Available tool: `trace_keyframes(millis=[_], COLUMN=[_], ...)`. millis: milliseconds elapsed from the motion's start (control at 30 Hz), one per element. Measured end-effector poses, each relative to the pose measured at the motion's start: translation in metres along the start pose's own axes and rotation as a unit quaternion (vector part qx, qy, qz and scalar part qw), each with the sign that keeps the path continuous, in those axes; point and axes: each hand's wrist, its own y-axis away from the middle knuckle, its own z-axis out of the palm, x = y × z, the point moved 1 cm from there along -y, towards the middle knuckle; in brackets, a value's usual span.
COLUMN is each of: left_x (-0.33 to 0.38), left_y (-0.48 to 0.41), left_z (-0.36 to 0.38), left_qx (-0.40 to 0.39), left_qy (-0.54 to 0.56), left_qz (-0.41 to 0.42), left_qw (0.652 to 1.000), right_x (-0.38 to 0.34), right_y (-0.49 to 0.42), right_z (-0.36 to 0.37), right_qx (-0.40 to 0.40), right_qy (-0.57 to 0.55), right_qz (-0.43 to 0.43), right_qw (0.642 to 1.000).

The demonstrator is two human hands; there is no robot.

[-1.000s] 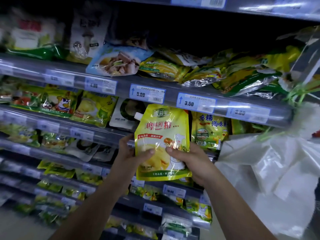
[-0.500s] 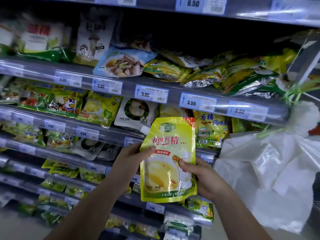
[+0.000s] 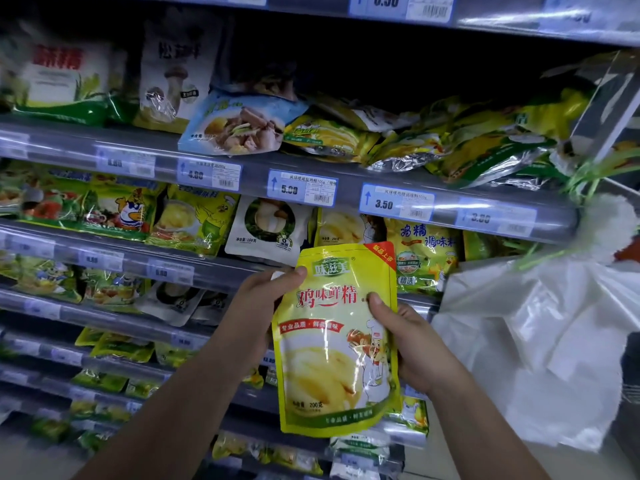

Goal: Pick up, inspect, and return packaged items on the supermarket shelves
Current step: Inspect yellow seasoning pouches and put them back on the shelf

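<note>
A yellow seasoning pouch point(image 3: 337, 341) is gripped upright at its upper edges by the left hand point(image 3: 258, 317) and right hand point(image 3: 410, 344), raised before tiered shelves point(image 3: 242, 164) stocked with packets; white plastic bags point(image 3: 540, 341) are hung rightward.

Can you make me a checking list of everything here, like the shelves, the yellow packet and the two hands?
Surface: tiered shop shelves, stocked with packets, with price tags along the front rails.
Job's things: yellow pouch, upright, printed front toward the camera, held in front of the shelves and resting on none of them.
Clutter: packets lie loosely piled on the upper shelf, among them a blue packet that sticks out over the rail.
Grippers: left hand grips the pouch's upper left edge; right hand grips its right edge, thumb on the front.
Cables: nothing seen.
Surroundings: white plastic bag at the right.
</note>
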Motion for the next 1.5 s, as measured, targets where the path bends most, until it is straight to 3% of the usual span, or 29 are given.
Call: trace_keyframes(millis=[200,400,533,600,767,933,1167,1400,1500], left_x=[0.0,-0.006,-0.013,-0.018,-0.011,-0.002,0.0,0.001,0.005], left_y=[-0.009,-0.018,-0.015,-0.015,-0.017,-0.031,-0.039,-0.05,-0.056], left_z=[0.003,0.003,-0.003,-0.006,-0.008,-0.017,-0.018,-0.016,-0.01], left_qx=[-0.011,-0.034,-0.15,-0.168,-0.14,-0.121,-0.147,-0.088,-0.056], left_qy=[0.036,0.013,-0.148,-0.209,-0.19,-0.208,-0.138,-0.184,-0.246], left_qz=[-0.043,-0.012,-0.062,-0.059,-0.007,-0.007,-0.048,0.056,0.089], left_qw=[0.998,0.999,0.976,0.962,0.972,0.971,0.978,0.977,0.963], right_x=[0.0,0.0,-0.014,-0.018,-0.023,-0.011,-0.008,-0.017,-0.018], right_y=[0.001,-0.007,-0.013,-0.02,-0.026,-0.022,-0.027,-0.031,-0.043], right_z=[-0.004,-0.005,0.0,-0.002,-0.009,-0.004,-0.007,-0.001,-0.001], right_qx=[0.018,0.094,0.129,0.132,0.126,0.058,0.064,0.039,0.091], right_qy=[-0.05,-0.047,-0.09,-0.096,-0.071,0.119,0.071,0.209,0.216], right_qz=[0.015,0.021,0.019,0.019,0.008,-0.033,-0.048,-0.095,-0.13], right_qw=[0.998,0.994,0.987,0.986,0.99,0.991,0.994,0.973,0.963])
